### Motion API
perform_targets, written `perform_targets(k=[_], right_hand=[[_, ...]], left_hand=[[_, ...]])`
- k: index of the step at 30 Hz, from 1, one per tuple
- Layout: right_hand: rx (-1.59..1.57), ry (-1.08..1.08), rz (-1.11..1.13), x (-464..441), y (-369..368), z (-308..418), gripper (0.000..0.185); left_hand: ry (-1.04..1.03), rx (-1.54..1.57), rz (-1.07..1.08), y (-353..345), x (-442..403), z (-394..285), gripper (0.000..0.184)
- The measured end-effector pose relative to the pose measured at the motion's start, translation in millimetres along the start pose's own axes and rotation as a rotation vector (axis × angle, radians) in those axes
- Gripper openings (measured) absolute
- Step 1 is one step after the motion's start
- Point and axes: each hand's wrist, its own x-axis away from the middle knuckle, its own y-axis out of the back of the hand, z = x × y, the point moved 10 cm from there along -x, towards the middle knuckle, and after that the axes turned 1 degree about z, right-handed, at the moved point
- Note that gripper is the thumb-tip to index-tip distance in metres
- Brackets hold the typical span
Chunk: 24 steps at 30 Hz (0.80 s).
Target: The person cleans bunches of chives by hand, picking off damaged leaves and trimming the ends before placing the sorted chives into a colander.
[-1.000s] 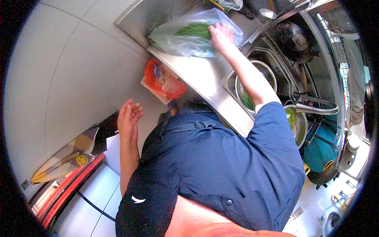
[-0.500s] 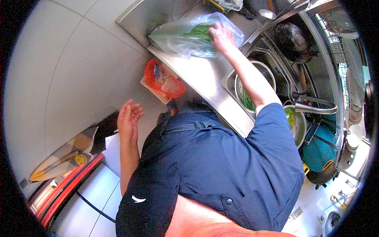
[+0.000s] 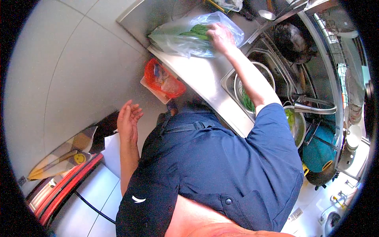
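My right hand (image 3: 220, 38) reaches to the steel counter, its fingers closed on a bunch of thin green chives (image 3: 197, 31). The chives lie on a clear plastic bag (image 3: 167, 39); whether some are inside it I cannot tell. My left hand (image 3: 129, 121) hangs over the floor at my side, holding nothing, its fingers loosely apart. Below the counter edge, nearest to that hand, is a bin lined with a red plastic bag (image 3: 149, 75), with some waste in it.
The sink at right holds a metal colander (image 3: 238, 85) with more green stalks. Beside it are a faucet (image 3: 316, 108) and a metal bowl (image 3: 301, 128) with green leaves. A dark wok (image 3: 292, 39) stands behind the sink. A red-edged object (image 3: 71, 185) is at lower left.
My right hand has shifted very slightly to the left over the chives. My left hand stays where it was.
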Motion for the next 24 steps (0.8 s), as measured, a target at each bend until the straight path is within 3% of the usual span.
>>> perform_targets(k=[6, 10, 16, 22, 24], right_hand=[[-0.071, -0.201, 0.287, 1.2, -23.3, -14.5, 0.055], [-0.059, -0.155, 0.256, -4.3, 6.3, 5.8, 0.063], [-0.102, -0.277, 0.131, 4.8, 2.7, -9.2, 0.07], [0.021, -0.309, 0.278, 8.2, -24.1, -24.3, 0.054], [0.074, -0.142, 0.247, 3.7, -19.1, -8.4, 0.04]], left_hand=[[-0.002, -0.006, -0.013, 2.7, 1.3, 1.5, 0.033], [-0.003, -0.008, -0.017, 2.8, 1.9, 1.5, 0.034], [-0.003, -0.012, -0.018, 1.9, 2.2, 0.3, 0.035], [0.002, -0.012, -0.023, 6.1, 1.3, 2.2, 0.035], [0.002, -0.009, -0.02, 6.3, 1.1, 2.4, 0.035]])
